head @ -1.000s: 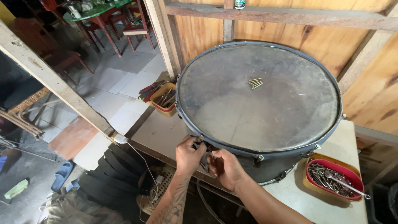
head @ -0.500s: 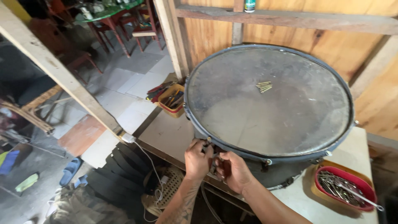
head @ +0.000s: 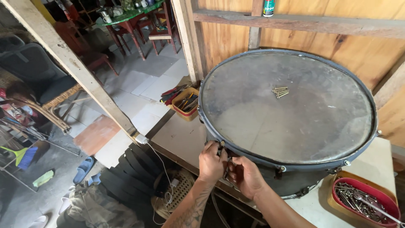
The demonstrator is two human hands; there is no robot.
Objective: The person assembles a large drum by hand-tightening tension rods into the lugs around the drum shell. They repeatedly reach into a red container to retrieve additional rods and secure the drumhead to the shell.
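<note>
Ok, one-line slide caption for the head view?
Both hands, left hand and right hand, work at the near rim of a large drum on a workbench.

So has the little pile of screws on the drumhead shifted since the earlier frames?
No. The screws lie on the same upper-middle patch of the drumhead, same spread; only the camera moved. Both hands are at the near rim.

Matt drumhead (head: 291, 114) – metal rim (scuffed)
</note>
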